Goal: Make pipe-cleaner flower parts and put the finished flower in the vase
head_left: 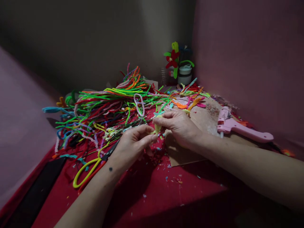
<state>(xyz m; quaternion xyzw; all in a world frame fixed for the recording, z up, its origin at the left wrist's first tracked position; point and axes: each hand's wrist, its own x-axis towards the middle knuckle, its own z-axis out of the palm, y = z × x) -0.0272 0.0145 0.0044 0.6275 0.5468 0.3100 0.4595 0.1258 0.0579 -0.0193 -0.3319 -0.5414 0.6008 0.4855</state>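
Between my two hands is a small pale yellow pipe cleaner piece [158,126], bent into a petal-like shape. My left hand [136,141] pinches its lower end between thumb and forefinger. The upper part sits in the closed fingers of my right hand [177,125], which partly hide it. Just left of my left hand lie thin stems with pale tips [112,132] and a pair of scissors with yellow and orange handles [86,171].
A large heap of coloured pipe cleaners [106,101] covers the back left. On the right, a pink glue gun [244,126] rests on cardboard [187,155]. Behind stand a red pipe cleaner flower [172,59] and a lidded cup [184,74]. Scraps dot the red cloth [147,205].
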